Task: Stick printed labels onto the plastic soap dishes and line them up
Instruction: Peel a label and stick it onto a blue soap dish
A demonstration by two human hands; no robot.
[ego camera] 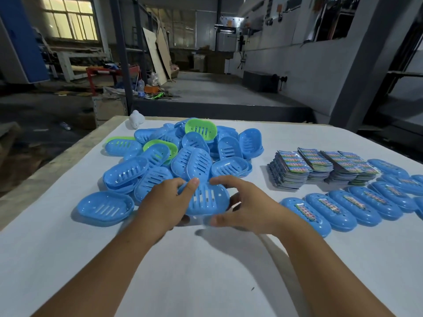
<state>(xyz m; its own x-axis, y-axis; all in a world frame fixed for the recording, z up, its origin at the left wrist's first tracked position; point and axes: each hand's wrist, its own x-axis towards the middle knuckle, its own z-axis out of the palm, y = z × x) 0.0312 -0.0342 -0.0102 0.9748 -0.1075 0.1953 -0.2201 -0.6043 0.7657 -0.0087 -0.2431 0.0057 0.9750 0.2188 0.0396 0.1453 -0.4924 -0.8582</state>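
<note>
Now left hand (164, 202) grips a dish (206, 200), right hand (242, 207) spread beside it; a tug could topple the pile (183, 147) at twelve o'clock.

Blue slotted soap dishes (183, 156), some green

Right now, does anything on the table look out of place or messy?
Nothing damaged or spilled. The unlabelled dishes lie in a jumbled heap, a few green ones among the blue, while the labelled row is tidy.
</note>
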